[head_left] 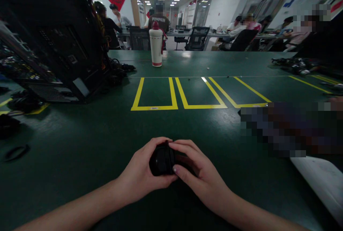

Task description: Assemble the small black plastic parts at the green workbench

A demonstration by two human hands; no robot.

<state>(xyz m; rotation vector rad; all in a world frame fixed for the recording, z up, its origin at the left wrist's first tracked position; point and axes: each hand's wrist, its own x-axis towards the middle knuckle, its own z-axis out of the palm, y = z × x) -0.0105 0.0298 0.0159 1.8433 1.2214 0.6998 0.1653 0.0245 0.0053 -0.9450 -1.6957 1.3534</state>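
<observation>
A small black rounded object with a raised rim on its right side is between my two hands, just over the green table. Its exact kind cannot be made out. My left hand wraps round its left side, thumb below and fingers above. From the right, my right hand grips the rim, with the thumb at the lower edge and the fingertips at the top. The palms hide part of the object.
The green table bears yellow tape outlines. A white tumbler stands at the far side. On the left are a large black computer case, cables and a black ring. A pale board lies right. People sit beyond.
</observation>
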